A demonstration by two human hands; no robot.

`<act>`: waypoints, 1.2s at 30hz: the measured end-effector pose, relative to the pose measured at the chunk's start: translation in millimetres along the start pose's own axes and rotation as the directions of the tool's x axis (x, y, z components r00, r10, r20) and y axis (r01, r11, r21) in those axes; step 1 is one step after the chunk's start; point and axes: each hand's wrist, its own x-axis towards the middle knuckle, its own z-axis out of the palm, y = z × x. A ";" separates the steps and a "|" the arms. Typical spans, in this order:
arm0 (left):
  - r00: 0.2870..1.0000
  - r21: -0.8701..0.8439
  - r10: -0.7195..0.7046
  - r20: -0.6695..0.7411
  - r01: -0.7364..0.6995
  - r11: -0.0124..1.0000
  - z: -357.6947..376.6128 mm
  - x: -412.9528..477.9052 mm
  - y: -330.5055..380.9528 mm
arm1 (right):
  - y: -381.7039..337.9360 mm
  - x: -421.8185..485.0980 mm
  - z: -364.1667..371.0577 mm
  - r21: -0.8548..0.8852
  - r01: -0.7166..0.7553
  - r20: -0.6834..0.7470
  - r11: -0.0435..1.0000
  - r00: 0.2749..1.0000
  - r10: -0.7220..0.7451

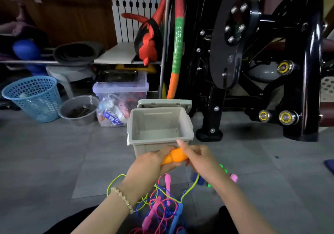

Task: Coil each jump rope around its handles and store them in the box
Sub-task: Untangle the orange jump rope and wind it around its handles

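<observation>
Gym machinery, black and glossy with bolted plates, fills the right half of my feed and stands on the grey tiled floor, its foot just beside the grey box. Behind, I see a white radiator and a striped hoop leaning upright between it and the machine. On the left sits a blue perforated basket, then a clear lidded tub and a grey bowl, all crowded near the box's far left corner. The box stands open-topped on the floor straight ahead, its lid propped behind it. Just in front of its near wall, both hands hold the orange handle in the air: the left hand has its fingers wrapped round the lower end, while the right hand pinches the upper end with its forefinger stretched up over the box's rim. I cannot tell whether that is one handle or two pressed together. A yellow-green rope trails down from under the right hand into a tangle on the floor with a pink rope and a blue rope below the wrists. A beaded bracelet circles the left wrist.
</observation>
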 end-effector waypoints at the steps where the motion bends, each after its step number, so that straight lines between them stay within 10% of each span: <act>1: 1.000 -0.028 0.001 0.002 -0.001 1.000 1.8 1.9 -0.5 | 1.0 1.5 -0.7 -0.008 -0.005 -0.008 1.000 1.000 0.005; 9: 0.965 -0.343 -0.164 -0.204 0.087 0.935 -5.2 15.6 -9.2 | -3.1 19.5 1.5 0.226 -0.035 0.097 0.973 0.995 0.013; 12: 0.849 -0.814 -0.509 -0.143 0.192 0.548 -19.1 26.6 -25.8 | 9.6 29.4 -4.1 0.250 -0.040 0.206 0.967 0.978 -0.013; 15: 0.798 -0.902 -0.603 0.023 0.277 0.332 -24.5 28.0 -37.4 | 13.2 33.1 -4.7 0.327 -0.033 0.197 0.944 0.980 -0.034; 18: 0.862 -0.868 -0.484 0.153 0.351 0.351 -14.8 25.7 -29.0 | -0.8 34.8 -0.4 0.487 0.061 0.028 0.871 0.996 -0.085; 23: 0.948 -0.657 -0.243 0.206 0.318 0.683 14.6 16.9 -10.5 | -20.1 32.5 10.5 0.498 0.168 -0.097 0.851 0.986 -0.138; 27: 0.914 -0.754 -0.367 0.170 0.361 0.549 8.7 20.3 -14.2 | -11.6 39.6 19.1 0.357 0.210 -0.211 0.910 0.967 -0.140; 32: 0.893 -0.936 -0.446 0.067 0.211 0.283 -23.1 28.3 -12.9 | -0.2 38.0 47.0 0.557 -0.234 0.408 0.797 0.913 -0.017; 36: 0.784 -0.984 -0.611 -0.113 -0.003 0.179 -59.9 31.4 -32.4 | 14.2 29.1 48.1 0.070 -0.060 0.575 0.996 0.818 0.009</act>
